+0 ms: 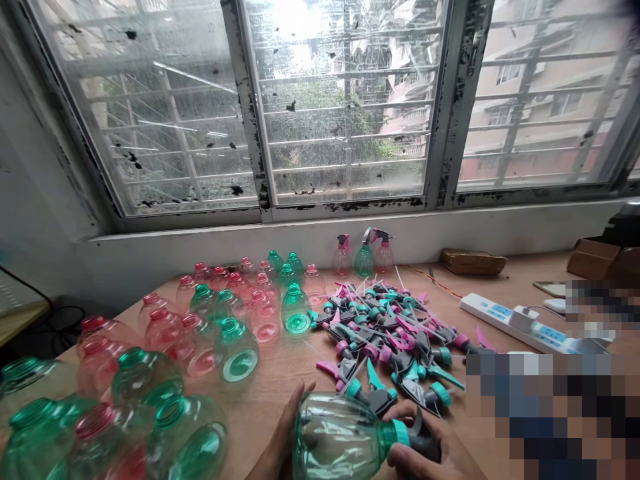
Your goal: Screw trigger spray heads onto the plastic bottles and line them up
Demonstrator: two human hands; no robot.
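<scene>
A clear green spray bottle (337,437) lies on its side between my hands at the bottom of the head view. My left hand (285,437) is wrapped round its base end, with most of the fingers hidden behind the bottle. At the neck, my right hand (435,443) grips the spray head (423,437), which is dark grey with a teal collar and sits on the bottle's mouth. Just beyond the bottle lies a heap of loose spray heads (380,327) in grey, pink and teal, with thin white tubes.
Open-topped green and pink bottles (237,357) stand in rows on the left of the wooden table (280,373). Three bottles with spray heads (364,257) stand by the wall. A white power strip (515,323) and a brown packet (473,262) are at the right. A blurred patch covers the lower right.
</scene>
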